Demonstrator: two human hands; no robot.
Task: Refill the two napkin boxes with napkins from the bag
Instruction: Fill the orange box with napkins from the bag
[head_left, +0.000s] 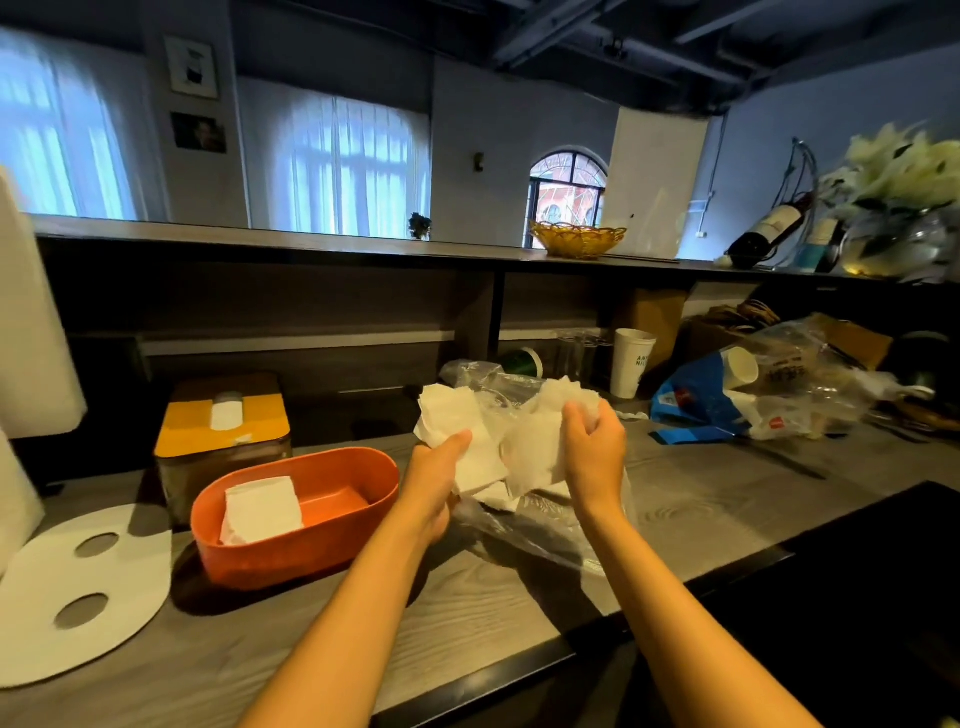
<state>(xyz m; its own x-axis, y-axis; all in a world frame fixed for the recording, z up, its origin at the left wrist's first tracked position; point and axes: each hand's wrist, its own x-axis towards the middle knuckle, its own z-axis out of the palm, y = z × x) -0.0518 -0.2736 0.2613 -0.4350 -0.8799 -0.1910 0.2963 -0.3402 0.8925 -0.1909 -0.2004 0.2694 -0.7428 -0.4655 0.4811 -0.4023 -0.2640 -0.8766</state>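
At frame centre, above a grey wood-grain counter (701, 499) in a dim curtained room, the left hand (435, 470) and right hand (592, 441) each clutch white napkins (467, 415) near an orange box (296, 540).

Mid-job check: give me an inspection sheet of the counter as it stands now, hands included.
Surface: grey wood-grain counter, black edge.
Job's things: open orange box holds a few napkins; lidded yellow box behind it shows a napkin at its slot; clear bag under the hands.
Clutter: white card with two holes, paper cup, blue-printed plastic bag.
Hands: left hand and right hand each grip a bunch of napkins.
Cables: nothing seen.
Surroundings: upper shelf with yellow basket, wine bottle, flowers.
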